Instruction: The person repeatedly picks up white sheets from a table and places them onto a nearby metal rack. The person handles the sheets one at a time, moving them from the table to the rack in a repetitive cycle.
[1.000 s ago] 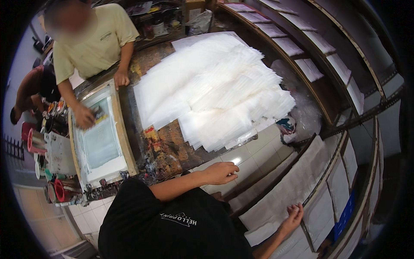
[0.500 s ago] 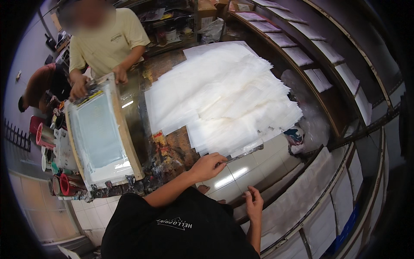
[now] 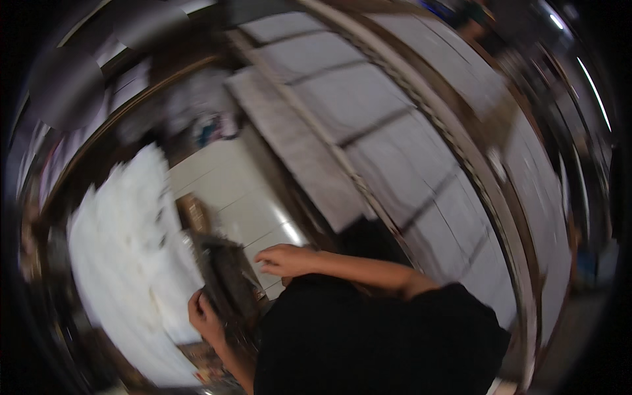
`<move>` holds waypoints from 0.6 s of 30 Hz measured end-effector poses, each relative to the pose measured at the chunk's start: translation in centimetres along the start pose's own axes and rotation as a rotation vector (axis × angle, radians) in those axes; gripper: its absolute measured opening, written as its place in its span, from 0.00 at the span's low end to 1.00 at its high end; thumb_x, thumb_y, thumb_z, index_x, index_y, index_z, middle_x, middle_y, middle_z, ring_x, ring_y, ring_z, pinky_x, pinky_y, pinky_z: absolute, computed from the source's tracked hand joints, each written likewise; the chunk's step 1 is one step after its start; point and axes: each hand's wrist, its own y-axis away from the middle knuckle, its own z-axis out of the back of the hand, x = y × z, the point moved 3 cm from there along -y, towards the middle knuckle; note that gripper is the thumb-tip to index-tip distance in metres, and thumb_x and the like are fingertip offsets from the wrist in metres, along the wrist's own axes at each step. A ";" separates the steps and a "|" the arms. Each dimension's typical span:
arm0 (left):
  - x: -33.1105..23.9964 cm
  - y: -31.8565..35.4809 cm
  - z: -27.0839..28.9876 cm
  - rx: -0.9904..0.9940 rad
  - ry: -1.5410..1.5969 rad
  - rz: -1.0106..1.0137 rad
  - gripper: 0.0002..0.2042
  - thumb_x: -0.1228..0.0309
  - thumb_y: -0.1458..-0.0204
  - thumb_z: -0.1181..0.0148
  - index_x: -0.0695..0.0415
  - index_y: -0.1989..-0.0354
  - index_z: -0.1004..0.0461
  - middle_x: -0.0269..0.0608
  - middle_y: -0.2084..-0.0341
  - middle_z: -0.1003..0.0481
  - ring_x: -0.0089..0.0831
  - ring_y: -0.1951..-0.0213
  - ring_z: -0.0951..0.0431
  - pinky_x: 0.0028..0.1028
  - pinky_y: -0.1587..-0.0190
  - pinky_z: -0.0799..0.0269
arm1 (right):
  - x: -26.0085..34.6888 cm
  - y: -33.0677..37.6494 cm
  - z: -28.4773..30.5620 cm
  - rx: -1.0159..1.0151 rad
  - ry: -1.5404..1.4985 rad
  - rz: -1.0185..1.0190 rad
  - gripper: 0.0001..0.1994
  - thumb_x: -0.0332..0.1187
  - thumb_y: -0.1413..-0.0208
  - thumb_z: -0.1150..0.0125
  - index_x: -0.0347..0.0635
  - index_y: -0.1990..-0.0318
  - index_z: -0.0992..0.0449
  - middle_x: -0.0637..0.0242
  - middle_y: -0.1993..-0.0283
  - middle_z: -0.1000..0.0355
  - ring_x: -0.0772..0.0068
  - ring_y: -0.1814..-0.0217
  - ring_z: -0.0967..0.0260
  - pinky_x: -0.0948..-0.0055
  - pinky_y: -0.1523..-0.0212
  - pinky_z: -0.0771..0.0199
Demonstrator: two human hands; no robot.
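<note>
My left hand (image 3: 205, 319) is at the near edge of a large spread of thin white sheets (image 3: 128, 263), beside a dark table frame (image 3: 227, 273). Its fingers are loosely bent and a little apart, with nothing visible in them; whether they touch the sheets I cannot tell. Across my front, my right hand (image 3: 284, 259) hangs over the tiled floor (image 3: 237, 187), fingers half bent and apart, holding nothing that shows. Motion blurs much of the picture.
Racks with pale sheets laid in rows (image 3: 388, 158) stand to my right, edged by a long rail (image 3: 454, 148). A brown parcel-like thing (image 3: 194, 214) sits by the table. Further shelves (image 3: 125, 108) curve along the left, with a crumpled coloured bundle (image 3: 216, 128) on the floor.
My view and body have turned right, so the sheets now lie at my left and the racks fill the middle. The co-worker and framed screen have left view. My right arm has swung across.
</note>
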 end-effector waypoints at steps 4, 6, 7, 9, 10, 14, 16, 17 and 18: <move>-1.1 -0.8 -2.3 0.129 -0.047 -0.021 0.13 0.70 0.35 0.47 0.68 0.53 0.25 0.42 0.63 0.23 0.28 0.61 0.26 0.28 0.54 0.30 | -1.5 2.1 -0.9 -0.075 -0.094 -0.061 0.16 0.38 0.37 0.43 0.37 0.48 0.26 0.54 0.60 0.24 0.53 0.57 0.25 0.59 0.56 0.27; -1.7 -1.7 -2.6 0.191 -0.057 -0.022 0.13 0.70 0.35 0.47 0.68 0.52 0.25 0.41 0.64 0.24 0.27 0.61 0.27 0.28 0.55 0.30 | -1.8 3.0 -1.3 -0.153 -0.125 -0.072 0.15 0.38 0.37 0.43 0.37 0.50 0.26 0.56 0.62 0.24 0.55 0.59 0.26 0.59 0.58 0.28; -2.2 -2.3 -3.0 0.215 -0.045 -0.037 0.13 0.70 0.35 0.48 0.68 0.52 0.25 0.41 0.63 0.23 0.27 0.61 0.27 0.28 0.54 0.30 | -2.1 3.4 -1.4 -0.171 -0.141 -0.084 0.15 0.38 0.37 0.43 0.37 0.50 0.26 0.57 0.62 0.24 0.55 0.60 0.25 0.60 0.58 0.27; -2.9 -3.2 -3.1 0.230 -0.028 -0.062 0.13 0.70 0.35 0.48 0.68 0.51 0.25 0.42 0.63 0.23 0.27 0.60 0.27 0.28 0.54 0.30 | -2.3 3.8 -1.9 -0.188 -0.171 -0.102 0.16 0.39 0.37 0.43 0.38 0.49 0.26 0.56 0.62 0.24 0.56 0.60 0.25 0.60 0.58 0.27; -2.7 -3.7 -3.4 0.244 -0.011 -0.075 0.13 0.70 0.35 0.48 0.68 0.51 0.25 0.42 0.62 0.23 0.28 0.60 0.26 0.28 0.53 0.30 | -2.6 4.3 -1.8 -0.192 -0.183 -0.117 0.16 0.39 0.37 0.43 0.38 0.49 0.26 0.55 0.61 0.24 0.56 0.61 0.25 0.60 0.58 0.27; -2.5 -3.6 -1.8 0.133 -0.026 -0.115 0.12 0.73 0.38 0.46 0.67 0.53 0.23 0.47 0.60 0.21 0.31 0.58 0.22 0.29 0.53 0.28 | -1.8 3.8 -1.7 -0.162 -0.160 -0.185 0.18 0.39 0.38 0.43 0.38 0.46 0.26 0.53 0.58 0.22 0.58 0.62 0.22 0.61 0.58 0.24; -3.9 -3.3 -1.5 0.114 -0.050 -0.121 0.11 0.73 0.40 0.44 0.66 0.54 0.22 0.48 0.62 0.20 0.33 0.59 0.21 0.31 0.54 0.26 | -2.3 3.4 -2.2 -0.201 -0.188 -0.185 0.19 0.38 0.38 0.42 0.39 0.44 0.26 0.54 0.58 0.21 0.62 0.67 0.21 0.62 0.60 0.23; -4.6 -3.3 -1.3 0.120 -0.006 -0.081 0.10 0.73 0.41 0.42 0.64 0.55 0.22 0.47 0.65 0.21 0.34 0.62 0.21 0.31 0.57 0.26 | -1.8 3.2 -2.2 -0.207 -0.183 -0.237 0.18 0.38 0.38 0.42 0.37 0.44 0.26 0.54 0.60 0.21 0.64 0.67 0.21 0.63 0.59 0.23; -4.2 -3.1 -1.1 0.095 -0.018 -0.157 0.09 0.73 0.42 0.41 0.63 0.56 0.21 0.47 0.67 0.22 0.35 0.65 0.21 0.31 0.60 0.26 | -2.1 2.9 -2.3 -0.186 -0.138 -0.226 0.17 0.37 0.37 0.42 0.37 0.45 0.25 0.56 0.62 0.21 0.66 0.66 0.22 0.66 0.59 0.23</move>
